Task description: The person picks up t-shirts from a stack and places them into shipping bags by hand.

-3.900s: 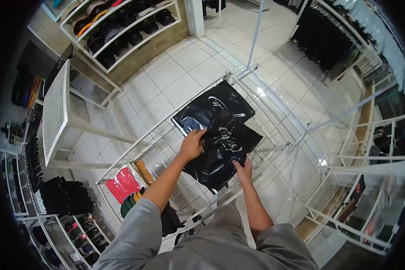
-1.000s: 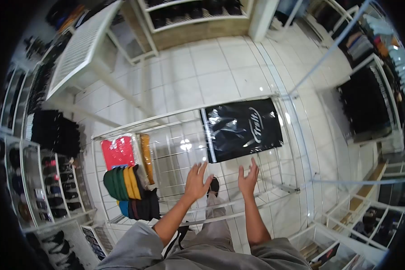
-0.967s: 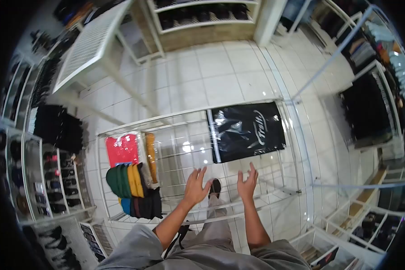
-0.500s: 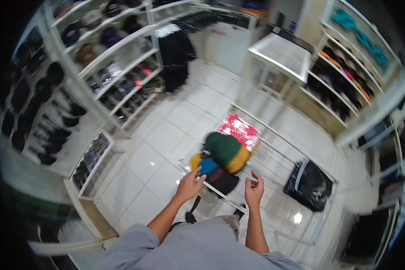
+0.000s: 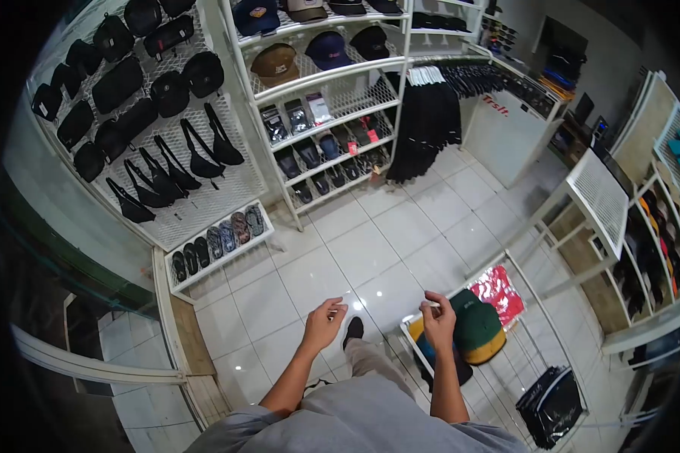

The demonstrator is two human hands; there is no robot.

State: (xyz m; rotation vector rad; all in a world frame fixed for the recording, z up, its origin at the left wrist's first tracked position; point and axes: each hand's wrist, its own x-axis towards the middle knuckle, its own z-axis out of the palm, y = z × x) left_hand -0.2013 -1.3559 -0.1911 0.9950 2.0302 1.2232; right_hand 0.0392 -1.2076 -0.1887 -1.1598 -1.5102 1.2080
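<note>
My left hand (image 5: 324, 325) is raised over the tiled floor, its fingers loosely bent and apart, with nothing in it. Held at a similar height, my right hand (image 5: 438, 320) has half-curled fingers and is also bare. It lies in front of a low white rack (image 5: 533, 283) and overlaps the caps there in view. A green and yellow cap (image 5: 477, 321) is just right of it. Another cap, dark with some blue, is mostly hidden by my right forearm. Beyond the caps lies a red and white plastic-wrapped packet (image 5: 496, 293).
A black plastic-wrapped bundle (image 5: 551, 406) lies on the rack. White shelves (image 5: 332, 79) carry caps and small packs; black bags (image 5: 136, 106) hang on a mesh wall. Sandals (image 5: 219, 240) line a low stand. Black garments (image 5: 431, 128) hang by a white counter (image 5: 499, 140).
My view has swung left, so the rack and caps now sit farther right. Both hands remain raised and hold nothing. A foot now shows ahead on the tiles.
</note>
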